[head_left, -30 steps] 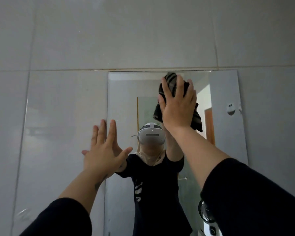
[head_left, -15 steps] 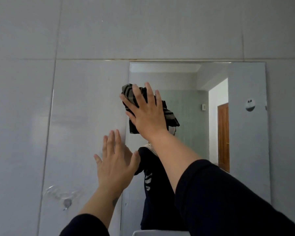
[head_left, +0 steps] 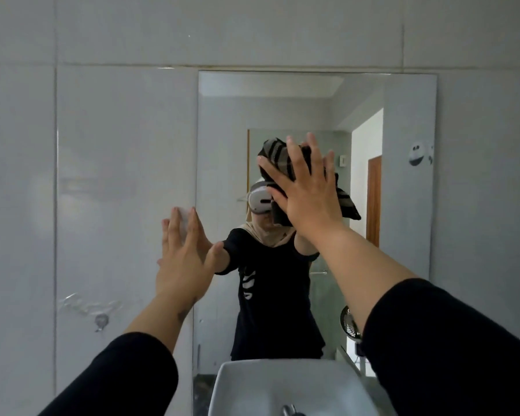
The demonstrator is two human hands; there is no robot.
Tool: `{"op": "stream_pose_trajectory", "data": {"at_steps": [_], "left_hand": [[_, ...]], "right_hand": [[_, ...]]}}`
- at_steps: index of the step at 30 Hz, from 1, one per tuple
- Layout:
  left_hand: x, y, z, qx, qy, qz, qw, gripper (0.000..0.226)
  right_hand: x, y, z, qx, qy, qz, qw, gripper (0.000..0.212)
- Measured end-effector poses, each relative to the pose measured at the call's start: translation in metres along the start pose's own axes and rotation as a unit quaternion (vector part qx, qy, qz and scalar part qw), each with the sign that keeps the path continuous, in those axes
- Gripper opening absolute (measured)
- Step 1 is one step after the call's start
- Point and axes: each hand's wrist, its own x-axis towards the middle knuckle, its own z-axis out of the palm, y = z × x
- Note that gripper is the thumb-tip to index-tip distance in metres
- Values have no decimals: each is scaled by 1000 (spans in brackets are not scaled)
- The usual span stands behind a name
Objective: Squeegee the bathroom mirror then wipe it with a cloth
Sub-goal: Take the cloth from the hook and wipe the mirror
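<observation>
Head view: grey tiled wall point(head_left: 117, 175) at left, with a small hook point(head_left: 101, 321) low on it. Left hand point(head_left: 184, 259) open, fingers spread, flat against the left edge of the mirror point(head_left: 403, 220), holding nothing. Right of it, right hand point(head_left: 306, 187) open-palmed, fingers splayed, pressing a dark striped cloth point(head_left: 347, 202) onto the glass near the mirror's middle. White washbasin point(head_left: 252, 388) near, below. Small round sticker point(head_left: 415, 154) on the mirror's right side.

No legible text, label, brand or number shows on anything here.
</observation>
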Motion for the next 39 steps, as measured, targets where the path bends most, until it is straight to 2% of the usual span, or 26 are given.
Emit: {"op": "stream_pose_trajectory", "data": {"at_steps": [7,13,17,22,27,35,39], "left_hand": [[2,1,0,22,3,-2,1000,78],[3,-3,2,43,10,-1,999,80],[3,-2,3,48,11,2,999,80],[2,-2,3,43,8,-5,999,79],[1,-2,-1,41,4,-6,999,79],[-5,-10,-7,1,-10,30,1000,71],[-30,-30,3,36,-20,35,999,68]], "right_hand": [[-27,74,-4,-20,-17,78,997,54],[-56,119,-1,-8,1,215,977,51],[-76,120,0,1,9,287,958,49],[-103,86,6,3,19,356,934,48],[-94,36,13,17,29,309,950,48],[-34,-52,8,56,14,142,988,51],[-19,-100,6,71,-6,51,996,56]]}}
